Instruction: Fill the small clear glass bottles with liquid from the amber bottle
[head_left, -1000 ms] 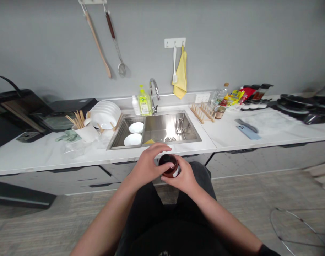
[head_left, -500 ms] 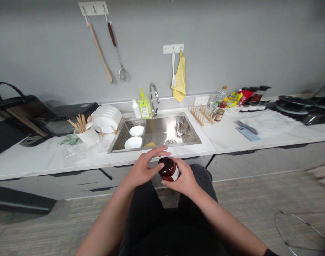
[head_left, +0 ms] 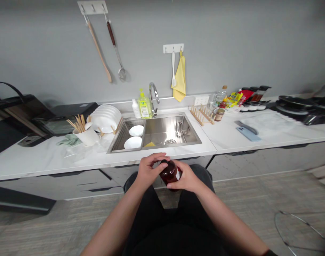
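Right grip (head_left: 187, 179) holds a brown bottle (head_left: 169, 174), left grip (head_left: 149, 172) at its top.

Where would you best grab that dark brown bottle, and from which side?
Probably around the body of the dark brown bottle, coming from the right, as the right hand does: its rounded side, with a white label, offers a broad surface to wrap. Its top end tilts toward the left hand, which crowds that side.

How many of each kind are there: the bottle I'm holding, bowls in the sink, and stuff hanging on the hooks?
Brown bottle: 1
White bowls: 2
Long wooden utensil: 1
Strainer: 1
White brush: 1
Yellow cloth: 1
Total: 7
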`<state>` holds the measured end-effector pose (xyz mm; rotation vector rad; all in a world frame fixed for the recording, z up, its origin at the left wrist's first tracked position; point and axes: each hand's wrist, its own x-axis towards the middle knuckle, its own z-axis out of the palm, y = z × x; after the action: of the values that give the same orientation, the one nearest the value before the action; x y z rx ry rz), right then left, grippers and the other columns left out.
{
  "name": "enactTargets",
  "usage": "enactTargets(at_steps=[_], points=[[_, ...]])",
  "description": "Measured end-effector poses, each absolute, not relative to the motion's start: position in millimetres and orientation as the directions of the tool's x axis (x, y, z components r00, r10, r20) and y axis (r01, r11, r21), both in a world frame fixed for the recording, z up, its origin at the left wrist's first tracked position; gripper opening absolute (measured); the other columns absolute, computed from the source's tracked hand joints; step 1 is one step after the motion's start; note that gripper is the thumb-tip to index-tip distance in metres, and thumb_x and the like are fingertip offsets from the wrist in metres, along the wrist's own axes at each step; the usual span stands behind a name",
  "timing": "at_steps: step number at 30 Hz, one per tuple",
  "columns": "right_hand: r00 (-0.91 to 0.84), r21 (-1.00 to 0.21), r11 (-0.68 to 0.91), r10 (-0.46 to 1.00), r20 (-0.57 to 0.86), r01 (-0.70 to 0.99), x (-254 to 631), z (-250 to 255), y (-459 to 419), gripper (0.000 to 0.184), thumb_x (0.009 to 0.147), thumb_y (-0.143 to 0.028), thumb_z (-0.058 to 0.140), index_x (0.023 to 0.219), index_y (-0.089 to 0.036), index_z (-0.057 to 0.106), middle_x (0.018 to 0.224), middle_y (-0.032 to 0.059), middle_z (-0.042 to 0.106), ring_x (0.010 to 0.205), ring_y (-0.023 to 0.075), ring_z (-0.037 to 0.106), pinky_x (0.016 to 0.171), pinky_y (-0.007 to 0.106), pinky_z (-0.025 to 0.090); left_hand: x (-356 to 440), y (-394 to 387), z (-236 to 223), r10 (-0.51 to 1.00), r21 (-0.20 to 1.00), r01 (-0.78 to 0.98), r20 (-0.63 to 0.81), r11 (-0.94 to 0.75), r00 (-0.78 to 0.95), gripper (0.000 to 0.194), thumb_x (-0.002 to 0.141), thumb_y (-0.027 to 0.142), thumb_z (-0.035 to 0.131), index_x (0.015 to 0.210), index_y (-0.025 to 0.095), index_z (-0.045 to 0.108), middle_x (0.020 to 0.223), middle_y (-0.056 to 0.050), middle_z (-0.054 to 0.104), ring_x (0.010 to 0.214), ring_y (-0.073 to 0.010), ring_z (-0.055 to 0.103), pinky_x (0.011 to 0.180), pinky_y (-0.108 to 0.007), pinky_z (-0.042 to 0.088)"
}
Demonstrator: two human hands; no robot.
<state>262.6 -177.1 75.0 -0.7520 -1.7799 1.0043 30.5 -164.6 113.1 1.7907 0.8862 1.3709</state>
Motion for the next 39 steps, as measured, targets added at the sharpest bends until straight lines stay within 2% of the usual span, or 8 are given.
enactTargets(at_steps=[4,9,14,21,26,32,37,39], points=[[-0.145,-0.867,0.458,0.888,0.436,0.197,297.7,54.6,-144.4,0.091,0.069,-0.051,0.109,0.147,-0.021,0.074,0.141,0.0151,0.084,0.13,0.0391,0.08,0.119,0.057,0.06,-17.4,-129.3,95.1,0.775,0.676,0.391,0.596,-0.625,0.21,0.039,0.111,0.05,0.07,0.136,0.023,0.083,0.147,-0.016,0.081,0.142,-0.0308,0.075,0.126,-0.053,0.057],[0.27,-0.886,0.328,0.866,0.42,0.327,380.7,32.1,-78.1,0.09,0.062,-0.06,0.106,0.135,-0.018,0.075,0.126,0.0152,0.085,0.113,0.0374,0.08,0.111,0.058,0.061,-101.8,-73.5,54.7,0.837,0.526,0.774,0.546,-0.354,0.011,0.046,0.111,0.056,0.058,0.122,0.019,0.083,0.134,-0.017,0.083,0.133,-0.0362,0.074,0.124,-0.055,0.054],[0.519,-0.88,0.155,0.756,0.399,0.449,465.2,24.2,-16.1,0.094,0.05,-0.066,0.103,0.124,-0.018,0.074,0.113,0.0136,0.082,0.095,0.0327,0.071,0.098,0.054,0.06,-142.6,-39.4,20.6,0.842,0.388,0.898,0.538,-0.207,-0.039,0.049,0.109,0.057,0.051,0.122,0.019,0.079,0.142,-0.02,0.076,0.139,-0.0399,0.066,0.128,-0.057,0.048],[0.55,-0.852,0.064,0.738,0.391,0.52,505.1,10.3,29.4,0.081,0.062,-0.067,0.093,0.123,-0.02,0.069,0.109,0.009,0.075,0.089,0.0253,0.058,0.087,0.044,0.054,-142.2,-24.4,-4.4,0.828,0.316,0.937,0.558,-0.149,-0.057,0.056,0.111,0.06,0.049,0.131,0.015,0.074,0.143,-0.024,0.074,0.143,-0.0421,0.062,0.13,-0.057,0.042],[0.548,-0.842,0.038,0.743,0.384,0.539,510.6,4.1,46.6,0.086,0.064,-0.063,0.095,0.132,-0.019,0.066,0.114,0.01,0.073,0.09,0.0237,0.054,0.088,0.043,0.051,-141.9,-25.4,-3.7,0.842,0.305,0.943,0.537,-0.132,-0.056,0.055,0.112,0.06,0.048,0.13,0.014,0.073,0.139,-0.025,0.076,0.138,-0.0435,0.064,0.127,-0.056,0.044],[0.636,-0.859,-0.017,0.68,0.365,0.511,526.4,0.6,60.7,0.086,0.06,-0.061,0.095,0.129,-0.021,0.063,0.102,0.0046,0.071,0.082,0.0218,0.053,0.084,0.044,0.05,-142.3,-25.5,-5.0,0.844,0.308,0.944,0.531,-0.118,-0.068,0.051,0.112,0.058,0.048,0.125,0.016,0.073,0.134,-0.023,0.077,0.136,-0.0429,0.065,0.125,-0.057,0.045],[0.598,-0.845,-0.045,0.726,0.338,0.533,525.9,7.4,54.5,0.093,0.061,-0.061,0.097,0.136,-0.022,0.058,0.116,0.0099,0.073,0.089,0.0248,0.058,0.088,0.045,0.052,-142.1,-25.1,-6.7,0.836,0.305,0.945,0.545,-0.116,-0.073,0.05,0.112,0.057,0.049,0.125,0.016,0.073,0.132,-0.023,0.077,0.135,-0.0434,0.065,0.126,-0.057,0.044],[0.616,-0.842,-0.005,0.684,0.391,0.54,517.1,10.4,40.2,0.091,0.063,-0.061,0.096,0.137,-0.022,0.057,0.122,0.0126,0.071,0.096,0.0275,0.061,0.091,0.046,0.053,-141.7,-25.6,-5.8,0.834,0.3,0.947,0.546,-0.113,-0.073,0.05,0.112,0.057,0.048,0.126,0.015,0.073,0.133,-0.023,0.077,0.135,-0.0432,0.065,0.125,-0.057,0.044]])
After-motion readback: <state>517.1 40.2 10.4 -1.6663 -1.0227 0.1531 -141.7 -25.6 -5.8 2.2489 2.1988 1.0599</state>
